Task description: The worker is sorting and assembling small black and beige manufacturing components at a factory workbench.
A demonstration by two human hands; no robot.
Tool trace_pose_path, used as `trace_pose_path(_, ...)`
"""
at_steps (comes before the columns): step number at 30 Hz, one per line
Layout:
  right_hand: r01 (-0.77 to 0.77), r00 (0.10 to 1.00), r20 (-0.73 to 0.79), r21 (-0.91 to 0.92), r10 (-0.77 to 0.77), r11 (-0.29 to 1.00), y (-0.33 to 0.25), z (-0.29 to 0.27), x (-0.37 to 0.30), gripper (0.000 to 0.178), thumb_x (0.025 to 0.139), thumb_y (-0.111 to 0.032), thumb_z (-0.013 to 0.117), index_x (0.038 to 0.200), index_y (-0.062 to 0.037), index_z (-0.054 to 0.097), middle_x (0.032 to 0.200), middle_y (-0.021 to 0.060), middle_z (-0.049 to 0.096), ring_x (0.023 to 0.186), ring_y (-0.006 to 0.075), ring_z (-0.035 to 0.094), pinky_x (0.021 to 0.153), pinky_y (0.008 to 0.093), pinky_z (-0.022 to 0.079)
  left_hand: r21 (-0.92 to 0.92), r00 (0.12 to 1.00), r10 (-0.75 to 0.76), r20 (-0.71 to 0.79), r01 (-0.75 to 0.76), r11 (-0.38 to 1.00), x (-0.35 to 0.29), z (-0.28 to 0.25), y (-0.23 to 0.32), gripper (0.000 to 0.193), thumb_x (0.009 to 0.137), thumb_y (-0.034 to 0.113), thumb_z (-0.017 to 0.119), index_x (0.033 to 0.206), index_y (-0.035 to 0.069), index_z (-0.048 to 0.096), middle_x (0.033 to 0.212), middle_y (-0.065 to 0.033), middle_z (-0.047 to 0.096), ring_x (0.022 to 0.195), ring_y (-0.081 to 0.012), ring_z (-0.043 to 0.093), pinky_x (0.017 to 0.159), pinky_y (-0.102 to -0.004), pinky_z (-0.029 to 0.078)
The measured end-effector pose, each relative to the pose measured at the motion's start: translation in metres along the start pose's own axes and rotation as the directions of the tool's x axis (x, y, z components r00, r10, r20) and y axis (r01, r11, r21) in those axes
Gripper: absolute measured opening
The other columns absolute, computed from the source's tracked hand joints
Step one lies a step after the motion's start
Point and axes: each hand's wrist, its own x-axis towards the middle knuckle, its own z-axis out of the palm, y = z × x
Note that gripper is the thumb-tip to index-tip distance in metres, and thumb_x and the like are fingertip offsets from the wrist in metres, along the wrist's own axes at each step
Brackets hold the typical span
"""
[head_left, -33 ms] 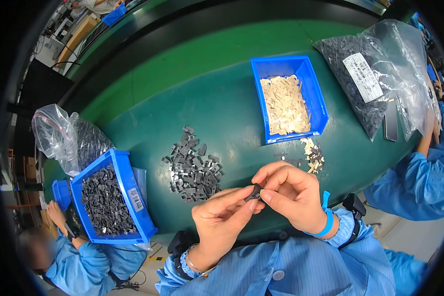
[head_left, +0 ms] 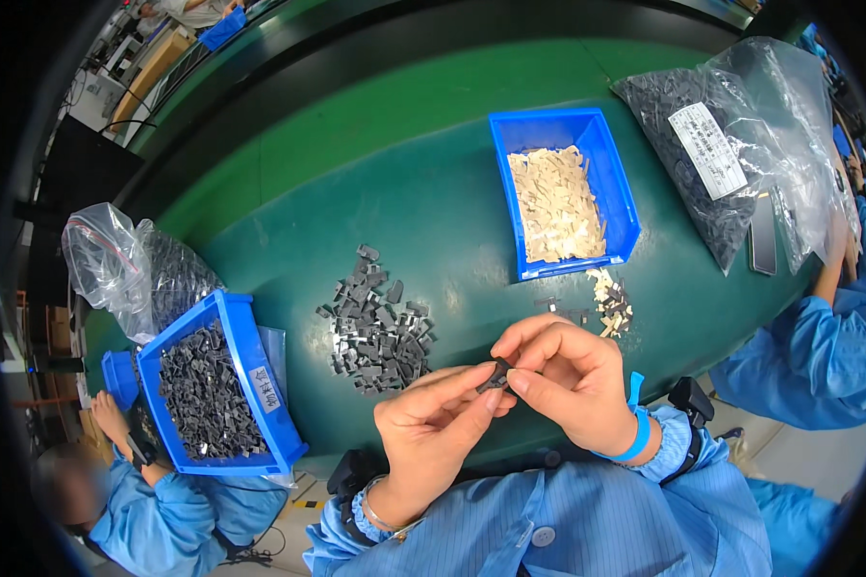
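Both hands were working at the near side of the dark-green table (head_left: 452, 207), right of its middle. The small black plastic part (head_left: 496, 374) was held between them, above the table's near edge. Left hand (head_left: 428, 423): grip closed, thumb and forefinger pinching the part from the left. Right hand (head_left: 570, 377): grip likewise closed, thumb and bent forefinger pinching it from the right. Fingertips covered much of the part; could not tell whether it was one piece or two joined. A bright-blue band (head_left: 635, 438) circled the right wrist. A loose heap of small black blocky pieces (head_left: 380, 332) lay on the table, just beyond and left of the left hand. Beyond the right hand was a little scatter of beige and black bits (head_left: 613, 305); farther off stood an open blue plastic bin (head_left: 618, 183) containing thin beige strips (head_left: 558, 202). At far right lay a clear plastic bag of dark pieces (head_left: 683, 106) bearing a white label (head_left: 707, 151), with a flat dark rectangular object (head_left: 763, 236) beside it. At left, a larger blue plastic bin (head_left: 281, 433) held many black pieces (head_left: 207, 394), a second clear bag (head_left: 144, 264) just behind it. Co-workers in blue garments sat at left (head_left: 154, 510) and right (head_left: 803, 361).
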Motion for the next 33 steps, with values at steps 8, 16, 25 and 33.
trace_pose_path(8, 0.065, 0.998, 0.011, -0.091, -0.064, 0.994, 0.0021, -0.0012, 0.0014, 0.006, 0.078, 0.01, 0.056, 0.081, 0.005, 0.055, 0.102, 0.0145, 0.051, 0.084, 0.015, 0.057, 0.069, 0.0261, 0.054, 0.034, 0.999, 0.038, 0.027, -0.039, 0.999, 0.0009, -0.0012, -0.0002, 0.025, 0.078, -0.009, 0.06, 0.102, -0.006, 0.061, 0.097, -0.0167, 0.062, 0.081, -0.0183, 0.064, 0.07, -0.0262, 0.054)
trace_pose_path(16, 0.043, 0.999, 0.001, -0.114, -0.043, 0.993, -0.0001, 0.0013, 0.0012, 0.006, 0.077, 0.009, 0.059, 0.08, 0.0042, 0.056, 0.101, 0.0137, 0.051, 0.085, 0.0145, 0.057, 0.069, 0.0255, 0.053, 0.035, 0.999, 0.04, 0.027, -0.041, 0.999, 0.0, -0.0014, 0.0007, 0.025, 0.078, -0.01, 0.06, 0.102, -0.006, 0.061, 0.098, -0.017, 0.062, 0.082, -0.0188, 0.064, 0.072, -0.0269, 0.054)
trace_pose_path(25, 0.138, 0.99, 0.009, -0.238, -0.14, 0.961, 0.005, -0.0026, 0.0017, 0.01, 0.073, 0.006, 0.064, 0.078, 0.0011, 0.057, 0.098, 0.0121, 0.055, 0.084, 0.0136, 0.056, 0.071, 0.0256, 0.048, -0.018, 1.0, 0.027, 0.012, -0.027, 0.999, -0.0014, 0.0009, -0.0002, 0.024, 0.078, -0.01, 0.06, 0.102, -0.006, 0.061, 0.097, -0.0176, 0.062, 0.081, -0.0187, 0.064, 0.072, -0.0279, 0.054)
trace_pose_path(33, 0.188, 0.981, 0.038, -0.449, -0.191, 0.874, 0.0028, -0.0067, 0.005, 0.016, 0.069, -0.004, 0.072, 0.078, -0.0023, 0.059, 0.092, 0.01, 0.058, 0.078, 0.0147, 0.057, 0.068, 0.0253, 0.046, -0.066, 0.999, 0.048, 0.021, -0.046, 0.997, -0.0025, 0.001, 0.0001, 0.023, 0.078, -0.009, 0.06, 0.1, -0.006, 0.061, 0.095, -0.018, 0.063, 0.08, -0.019, 0.064, 0.071, -0.0283, 0.054)
